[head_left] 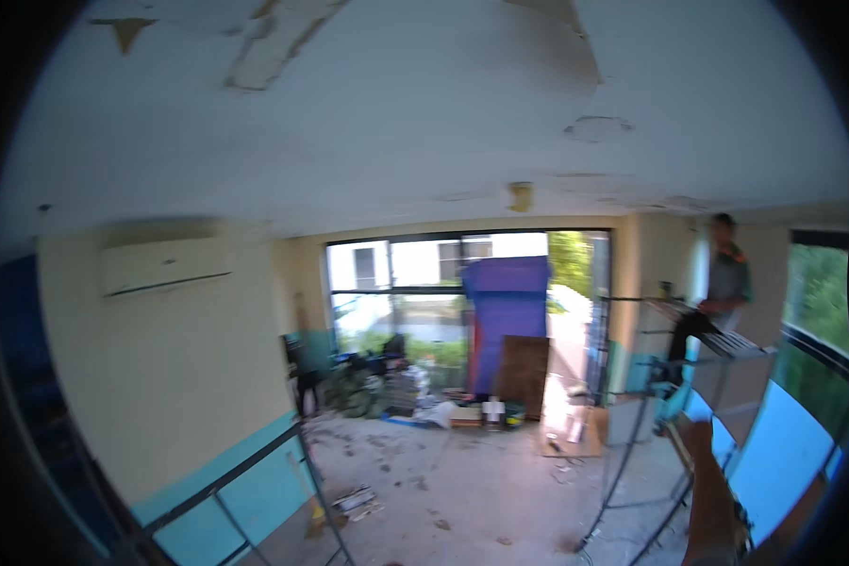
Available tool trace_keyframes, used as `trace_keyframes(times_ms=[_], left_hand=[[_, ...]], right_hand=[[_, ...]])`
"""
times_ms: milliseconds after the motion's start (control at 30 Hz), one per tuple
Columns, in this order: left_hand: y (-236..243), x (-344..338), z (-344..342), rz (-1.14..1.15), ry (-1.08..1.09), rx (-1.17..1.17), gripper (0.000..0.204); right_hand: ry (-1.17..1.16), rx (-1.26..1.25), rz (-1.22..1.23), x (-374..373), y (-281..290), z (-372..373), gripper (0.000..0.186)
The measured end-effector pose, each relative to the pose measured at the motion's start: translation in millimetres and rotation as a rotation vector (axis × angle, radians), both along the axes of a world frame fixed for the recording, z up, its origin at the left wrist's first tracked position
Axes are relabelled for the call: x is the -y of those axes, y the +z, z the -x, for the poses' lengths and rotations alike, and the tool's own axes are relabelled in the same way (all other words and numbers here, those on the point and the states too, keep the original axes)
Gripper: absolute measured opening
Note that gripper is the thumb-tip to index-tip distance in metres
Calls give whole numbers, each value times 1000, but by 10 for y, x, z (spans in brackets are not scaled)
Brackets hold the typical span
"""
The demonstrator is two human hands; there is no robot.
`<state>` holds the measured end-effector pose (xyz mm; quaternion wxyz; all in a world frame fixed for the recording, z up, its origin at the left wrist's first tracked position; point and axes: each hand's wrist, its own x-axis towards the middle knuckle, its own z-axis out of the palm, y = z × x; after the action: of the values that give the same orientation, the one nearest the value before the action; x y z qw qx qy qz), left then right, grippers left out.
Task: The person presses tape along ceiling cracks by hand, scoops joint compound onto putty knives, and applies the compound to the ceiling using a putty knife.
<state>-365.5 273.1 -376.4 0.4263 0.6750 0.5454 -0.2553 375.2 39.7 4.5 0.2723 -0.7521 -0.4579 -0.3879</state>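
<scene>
Two of my forearms come in at the lower right, smeared by motion. The nearer-to-centre one appears to be my left, ending in my left hand (697,436), whose fingers are too blurred to read. Beside that hand is a narrow, pale-edged piece (677,445); I cannot tell whether the hand grips it or only lies near it. Farther right, what looks like my right forearm (802,517) shows in part, and its hand cannot be made out. A small dark thing (744,528) between the arms is too blurred to name.
A person (726,274) sits on a metal scaffold (632,424) at right. Dark rails (226,472) stand at lower left. Debris (354,503) lies on the floor. Piled bags (363,387) and a brown board (523,375) stand by the windows. Overhead, the ceiling (424,123) has peeling patches.
</scene>
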Motion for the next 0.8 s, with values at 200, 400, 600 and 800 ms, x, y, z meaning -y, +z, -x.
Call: trace_keyframes(times_ms=[200, 400, 600, 800], left_hand=[[-7, 1653, 471, -266, 135, -40, 48], [246, 2793, 365, -350, 465, -58, 46], [358, 3731, 129, -373, 687, -98, 44], [356, 4549, -57, -376, 856, -138, 43]], right_hand=[[194, -524, 474, 21, -1254, 1056, 25], [595, -518, 639, -579, -1260, 1772, 23], [984, -444, 694, -933, -1104, 2550, 21], [1324, -380, 728, -897, -866, 3364, 20]])
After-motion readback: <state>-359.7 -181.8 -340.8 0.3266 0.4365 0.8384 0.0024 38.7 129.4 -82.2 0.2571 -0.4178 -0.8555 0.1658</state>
